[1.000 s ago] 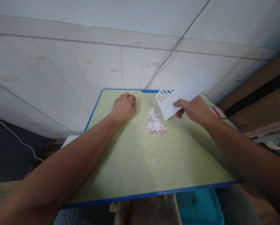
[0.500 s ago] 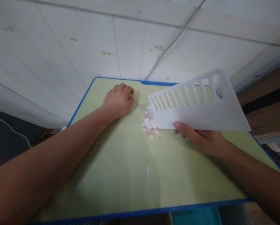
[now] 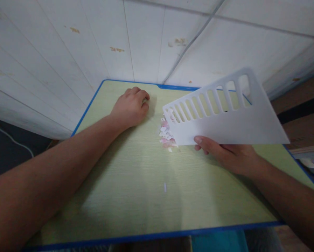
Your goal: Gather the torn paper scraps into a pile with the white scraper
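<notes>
My right hand [image 3: 225,154] grips the lower edge of a white slotted plastic panel [image 3: 211,131], thumb on its face and fingers behind. A row of slots runs along the panel's upper side, and its right part is raised and tilted. A small heap of white and pink paper scraps [image 3: 166,133] lies at the panel's left end, partly hidden by it. To the left of the heap, my left hand [image 3: 132,106] rests on the table with its fingers curled in toward the thumb. Whatever may be between those fingers is too small to name.
The pale green table [image 3: 125,192] has a blue rim and stands against a white panelled wall [image 3: 146,42]. One loose white scrap [image 3: 165,187] lies nearer the front edge. A grey cable [image 3: 193,42] runs down the wall. Below the front edge is a turquoise object [image 3: 220,241].
The view has shifted slightly. The panel's left end has moved a little left over the scraps, and some now show through its end slot. My left hand stays curled on the table.
</notes>
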Available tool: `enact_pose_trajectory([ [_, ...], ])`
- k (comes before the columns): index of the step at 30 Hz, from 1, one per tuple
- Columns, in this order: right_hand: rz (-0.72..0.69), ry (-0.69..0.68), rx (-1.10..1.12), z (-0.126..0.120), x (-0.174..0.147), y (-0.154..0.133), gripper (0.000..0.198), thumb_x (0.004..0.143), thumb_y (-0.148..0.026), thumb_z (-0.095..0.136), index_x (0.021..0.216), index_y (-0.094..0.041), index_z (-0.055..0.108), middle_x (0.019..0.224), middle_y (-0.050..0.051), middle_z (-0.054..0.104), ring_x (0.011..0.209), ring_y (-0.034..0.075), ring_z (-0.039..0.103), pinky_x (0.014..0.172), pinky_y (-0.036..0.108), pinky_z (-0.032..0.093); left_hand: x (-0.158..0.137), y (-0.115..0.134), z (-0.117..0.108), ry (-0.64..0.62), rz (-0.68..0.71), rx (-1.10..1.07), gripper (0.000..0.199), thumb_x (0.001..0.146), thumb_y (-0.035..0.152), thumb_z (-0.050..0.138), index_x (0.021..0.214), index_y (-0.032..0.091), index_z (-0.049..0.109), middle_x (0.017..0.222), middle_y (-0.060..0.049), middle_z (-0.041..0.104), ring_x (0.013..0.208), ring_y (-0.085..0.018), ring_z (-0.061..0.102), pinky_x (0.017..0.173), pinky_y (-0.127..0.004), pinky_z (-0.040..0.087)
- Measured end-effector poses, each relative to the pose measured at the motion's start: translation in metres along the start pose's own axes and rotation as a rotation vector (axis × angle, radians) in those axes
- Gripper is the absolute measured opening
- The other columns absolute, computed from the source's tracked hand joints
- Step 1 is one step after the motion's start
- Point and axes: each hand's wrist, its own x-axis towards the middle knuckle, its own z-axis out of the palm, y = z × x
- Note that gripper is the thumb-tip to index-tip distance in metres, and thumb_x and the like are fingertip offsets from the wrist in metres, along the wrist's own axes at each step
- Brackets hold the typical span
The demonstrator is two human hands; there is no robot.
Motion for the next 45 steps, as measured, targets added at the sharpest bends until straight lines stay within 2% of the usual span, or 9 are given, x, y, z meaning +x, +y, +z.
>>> enact_pose_trajectory([
  [4,-0.025,-0.023,0.017,-0.002,-0.001,-0.005,0.028,0.109,-0.028,0.075,0.082,-0.036,0.076,0.069,-0.004,0.077,0.061,0.025,0.073,0.072,0.042,0.065,-0.001,0.002,-0.002,-0.013,0.02,0.007,0.039,0.106,0.02,0.058,0.139,0.023,0.08,0.141,-0.014,0.074,0.143,-0.041,0.064,0.131,-0.061,0.053],
  [13,-0.052,-0.126,0.046,-0.005,-0.013,-0.013,0.018,0.106,-0.036,0.084,0.088,-0.038,0.082,0.079,-0.002,0.083,0.071,0.029,0.078,0.07,0.044,0.067,0.007,-0.002,0.013,0.025,-0.03,-0.024,0.038,0.102,0.019,0.065,0.136,0.028,0.081,0.144,-0.011,0.074,0.147,-0.042,0.062,0.131,-0.062,0.052],
  [17,0.037,-0.088,0.065,-0.002,-0.009,-0.011,0.03,0.111,-0.034,0.079,0.081,-0.036,0.082,0.071,-0.004,0.08,0.061,0.024,0.075,0.065,0.04,0.064,0.009,-0.004,0.017,0.039,-0.039,-0.066,0.037,0.101,0.019,0.069,0.133,0.031,0.081,0.144,-0.01,0.072,0.147,-0.043,0.061,0.131,-0.061,0.051],
  [23,0.097,-0.038,0.083,0.008,-0.004,-0.007,0.043,0.118,-0.048,0.073,0.078,-0.034,0.079,0.071,-0.002,0.078,0.058,0.022,0.07,0.063,0.04,0.062,0.009,-0.002,0.015,0.033,-0.044,-0.058,0.036,0.102,0.021,0.069,0.134,0.032,0.082,0.141,-0.01,0.074,0.146,-0.043,0.06,0.129,-0.062,0.053],
  [26,0.059,-0.065,0.058,0.01,-0.003,-0.011,0.041,0.118,-0.047,0.072,0.08,-0.034,0.078,0.068,-0.002,0.075,0.057,0.022,0.068,0.067,0.042,0.063,0.007,0.003,0.008,0.012,-0.039,-0.038,0.036,0.104,0.021,0.069,0.135,0.034,0.081,0.142,-0.009,0.075,0.146,-0.043,0.061,0.13,-0.063,0.053],
  [31,0.007,-0.106,-0.006,0.011,-0.004,-0.016,0.035,0.115,-0.043,0.074,0.081,-0.036,0.078,0.063,-0.003,0.067,0.063,0.026,0.07,0.074,0.044,0.065,0.002,0.011,-0.005,-0.048,-0.015,0.007,0.03,0.111,0.018,0.062,0.135,0.024,0.079,0.151,-0.012,0.073,0.147,-0.038,0.062,0.131,-0.057,0.053],
  [38,-0.085,-0.156,-0.018,0.005,-0.009,-0.02,0.017,0.109,-0.044,0.082,0.093,-0.041,0.085,0.083,-0.003,0.081,0.078,0.029,0.078,0.085,0.045,0.067,0.002,0.018,-0.008,-0.063,-0.04,0.015,0.029,0.112,0.013,0.06,0.136,0.02,0.077,0.152,-0.012,0.073,0.145,-0.033,0.059,0.132,-0.052,0.05],
  [42,-0.057,-0.213,0.077,-0.005,-0.003,-0.02,0.025,0.108,-0.033,0.082,0.084,-0.039,0.079,0.078,-0.007,0.081,0.07,0.024,0.077,0.09,0.043,0.068,0.0,0.021,-0.011,-0.073,-0.058,0.01,0.033,0.113,0.012,0.058,0.139,0.02,0.077,0.155,-0.013,0.072,0.148,-0.035,0.06,0.134,-0.056,0.049],
  [45,-0.017,-0.253,0.118,-0.011,-0.001,-0.019,0.025,0.109,-0.034,0.081,0.084,-0.036,0.08,0.078,-0.005,0.082,0.071,0.024,0.079,0.084,0.041,0.067,-0.001,0.02,-0.012,-0.065,-0.044,0.004,0.033,0.113,0.014,0.058,0.14,0.021,0.076,0.156,-0.012,0.072,0.148,-0.034,0.059,0.133,-0.054,0.05],
])
